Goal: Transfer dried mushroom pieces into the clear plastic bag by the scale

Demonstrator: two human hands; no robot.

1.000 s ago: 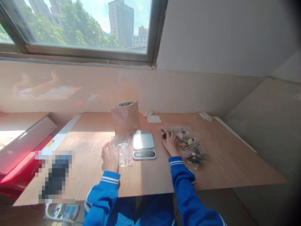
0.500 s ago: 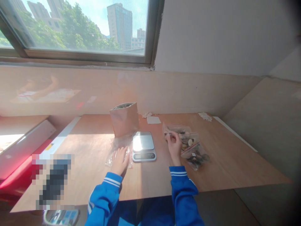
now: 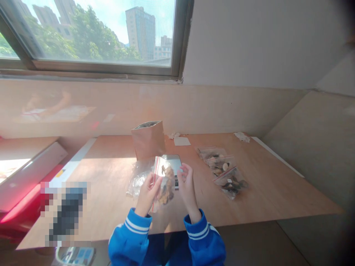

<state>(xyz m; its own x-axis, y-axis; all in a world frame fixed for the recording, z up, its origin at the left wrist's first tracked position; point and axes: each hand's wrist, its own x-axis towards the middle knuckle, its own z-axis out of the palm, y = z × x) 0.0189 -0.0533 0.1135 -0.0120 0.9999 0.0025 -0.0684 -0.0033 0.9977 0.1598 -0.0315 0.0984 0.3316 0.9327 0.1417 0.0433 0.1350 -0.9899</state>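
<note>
My left hand pinches the edge of a clear zip bag with a red seal line. Brown dried pieces show inside it, looking like dried mushrooms. The bag is held up in front of the kitchen scale, hiding much of its plate and display. Just to the right of the bag is my right hand, raised, its fingers bent and apart; I make out nothing held in it. Under and behind my left hand lie crumpled clear plastic bags.
An open brown paper pouch stands behind the scale. Several filled zip bags lie in an overlapping row at the right. A white paper piece and crumpled tissue rest near the wall. A blurred dark patch covers the table's left front.
A zip bag of brown dried pieces is now in my left hand, raised before the scale. My right hand has moved left, away from the row of zip bags.
</note>
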